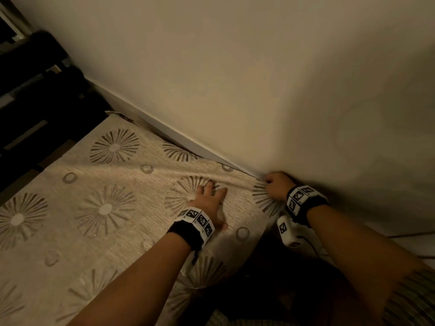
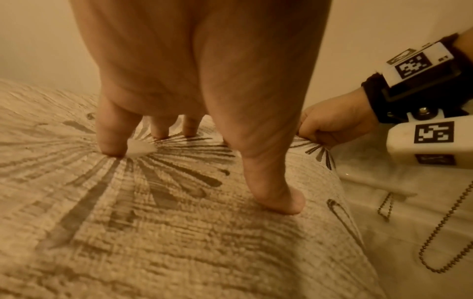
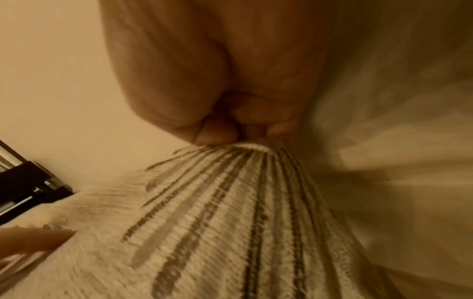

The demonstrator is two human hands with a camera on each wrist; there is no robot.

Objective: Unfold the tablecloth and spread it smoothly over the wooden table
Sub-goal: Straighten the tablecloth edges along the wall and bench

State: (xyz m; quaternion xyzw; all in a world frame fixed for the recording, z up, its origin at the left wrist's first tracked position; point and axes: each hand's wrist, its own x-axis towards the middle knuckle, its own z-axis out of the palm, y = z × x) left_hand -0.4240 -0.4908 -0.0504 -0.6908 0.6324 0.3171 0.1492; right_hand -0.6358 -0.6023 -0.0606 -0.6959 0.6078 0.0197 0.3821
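Observation:
A beige tablecloth (image 1: 98,184) with grey starburst and ring patterns lies spread over the table, hiding its top. My left hand (image 1: 210,201) presses flat on it with spread, straight fingers (image 2: 112,141), on a starburst near the right end. My right hand (image 1: 276,184) grips the cloth's far right corner by the wall, fingers (image 3: 215,131) curled and pinching a bunch of fabric (image 3: 256,147). Ridges of cloth run from that pinch towards the left hand. The cloth's near right edge (image 1: 207,274) hangs over the table's side.
A cream wall (image 1: 235,78) with a white skirting strip (image 1: 183,140) runs right along the table's far edge. A dark chair or shelf (image 1: 35,90) stands at the far left. A bead chain (image 2: 440,238) hangs by the wall on the right.

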